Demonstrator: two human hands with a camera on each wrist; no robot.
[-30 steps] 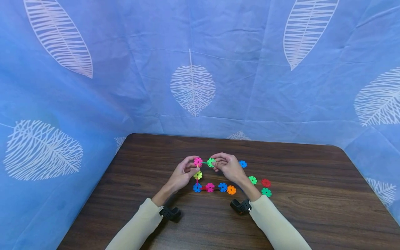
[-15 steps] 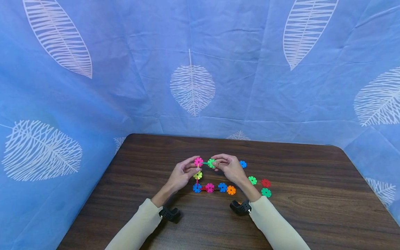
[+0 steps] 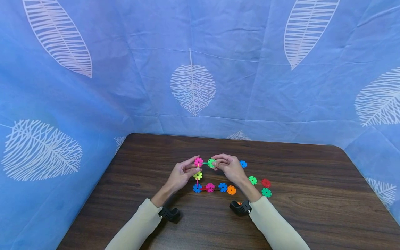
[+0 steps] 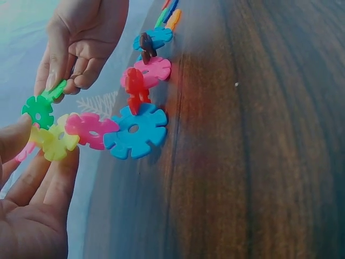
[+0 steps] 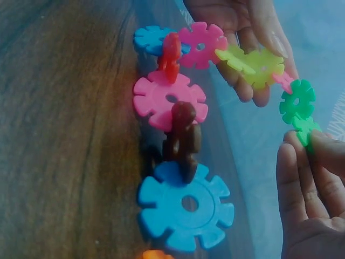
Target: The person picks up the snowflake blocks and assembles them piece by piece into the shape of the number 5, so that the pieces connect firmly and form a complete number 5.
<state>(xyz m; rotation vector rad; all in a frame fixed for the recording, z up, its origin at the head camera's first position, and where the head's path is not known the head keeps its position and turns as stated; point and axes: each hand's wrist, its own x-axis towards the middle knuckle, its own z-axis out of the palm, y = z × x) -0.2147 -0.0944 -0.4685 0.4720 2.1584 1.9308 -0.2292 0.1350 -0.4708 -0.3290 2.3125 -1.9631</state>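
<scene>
My left hand [image 3: 181, 174] holds a chain of interlocking snowflake discs, its fingers and thumb about the pink disc [image 3: 198, 162] and the yellow disc [image 4: 60, 141]. With thumb and fingertips, my right hand [image 3: 230, 169] pinches the light green disc [image 3: 211, 163] at the chain's end. A darker green disc [image 5: 297, 101] links that one to the pink. Below the yellow, the chain turns at a blue disc [image 3: 197, 188] on the table. From there it runs right through a red disc [image 5: 170, 56], a pink disc [image 5: 161, 100], a brown disc [image 5: 183, 137] and another blue disc [image 5: 188, 208].
An orange disc [image 3: 231, 190] lies at the right end of the bottom row. Beyond my right hand are a blue disc [image 3: 243, 164], a light green disc [image 3: 252, 180], a red disc [image 3: 266, 183] and a green disc [image 3: 266, 192] on the brown table [image 3: 312, 194].
Both hands keep their hold on the chain and have barely moved. The discs on the table stay where they were.
</scene>
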